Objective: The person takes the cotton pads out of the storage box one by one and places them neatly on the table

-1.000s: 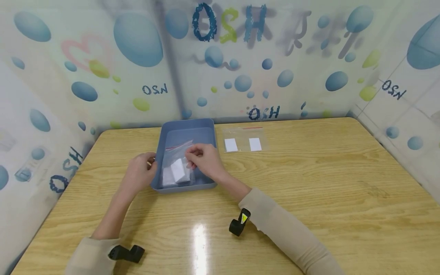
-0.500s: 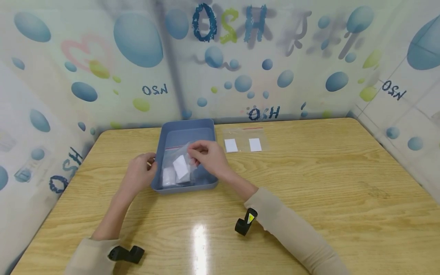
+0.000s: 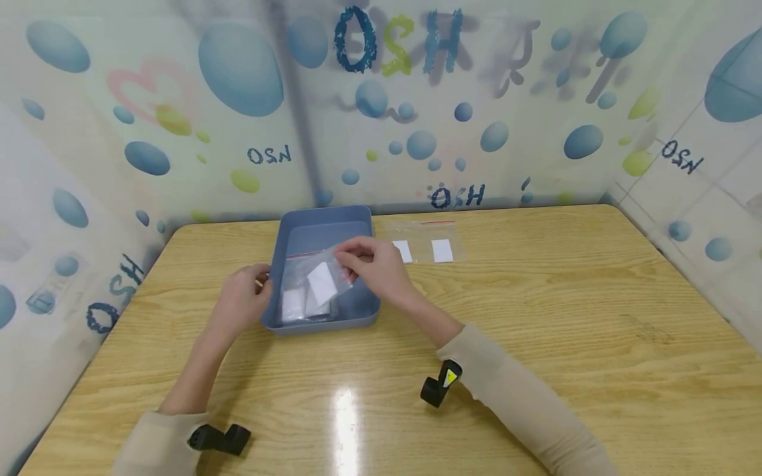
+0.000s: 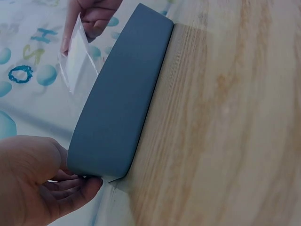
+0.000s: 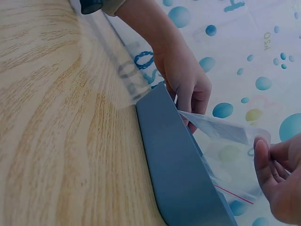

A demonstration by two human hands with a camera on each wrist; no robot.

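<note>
A blue-grey plastic tray (image 3: 324, 325) stands at the back left of the table. My left hand (image 3: 241, 301) holds its left side; in the left wrist view the fingers (image 4: 70, 195) curl at the tray's end. Over the tray, my right hand (image 3: 381, 272) pinches the upper edge of a clear zip bag (image 3: 322, 284) with a white card inside. The raised zip bag (image 5: 230, 129) stretches clear of the rim in the right wrist view. Beneath it, more zip bags (image 3: 292, 305) with white contents lie in the tray, partly overlapped, one showing a red seal line.
Right of the tray, two clear zip bags lie flat side by side: one white card (image 3: 442, 250) shows fully, another white card (image 3: 403, 251) is partly behind my right hand. A patterned wall (image 3: 512, 165) borders the wooden table (image 3: 536, 317).
My right hand has moved to the right, drawing the pinched zip bag and its white card along with it. The left hand and the tray are practically where they were.
</note>
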